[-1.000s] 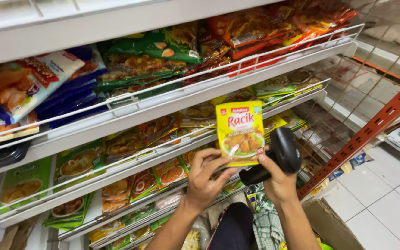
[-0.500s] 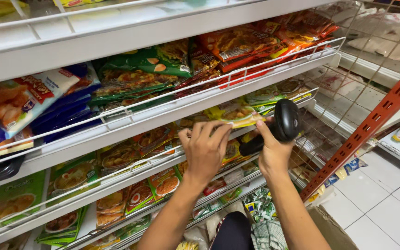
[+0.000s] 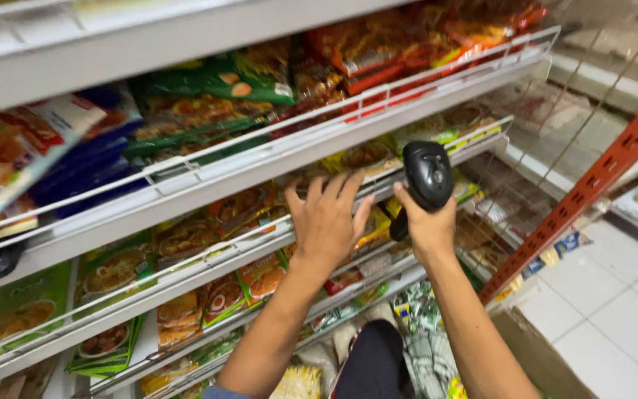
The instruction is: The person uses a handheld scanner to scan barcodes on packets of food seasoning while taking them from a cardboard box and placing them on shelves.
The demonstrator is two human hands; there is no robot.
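Note:
My right hand (image 3: 428,229) grips a black handheld scanner (image 3: 427,177), held up in front of the middle shelf (image 3: 260,174). My left hand (image 3: 326,218) reaches flat toward that shelf, fingers spread, pressing against yellow seasoning packets (image 3: 363,157) that stand behind the white wire rail. Whether the fingers still hold a packet is hidden behind the palm. Both forearms rise from the bottom of the frame.
Tilted white shelves hold rows of green, orange and red packets (image 3: 208,92). A red upright post (image 3: 592,185) stands at the right. White floor tiles (image 3: 614,325) and a cardboard box (image 3: 533,355) lie below right.
A second ago my left hand held a yellow packet up before the scanner. It has since moved forward to the shelf and the packet is no longer visible in the hand.

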